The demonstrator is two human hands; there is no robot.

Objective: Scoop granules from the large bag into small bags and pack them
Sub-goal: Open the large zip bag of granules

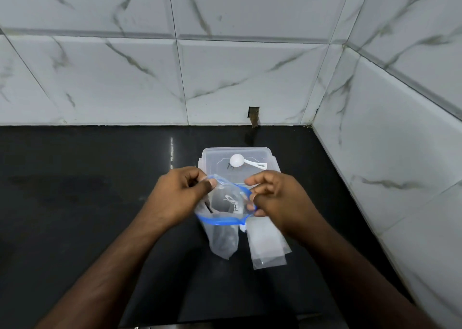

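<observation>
Both grips pinch the bag (223, 218) mouth wide, left hand (180, 193) and right hand (275, 198); contents unclear. Next I need the scoop (243, 162).

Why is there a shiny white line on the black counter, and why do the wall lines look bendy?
Head view: the streak on the glossy black counter is glare from a light; the wide-angle lens curves the wall tiles' lines; the hands are sharp, not blurred.

I see a glossy black surface (75, 191) meeting white marble-veined wall tiles (125, 78) in a corner, with a small dark notch (254, 115) at the tiles' base.
</observation>
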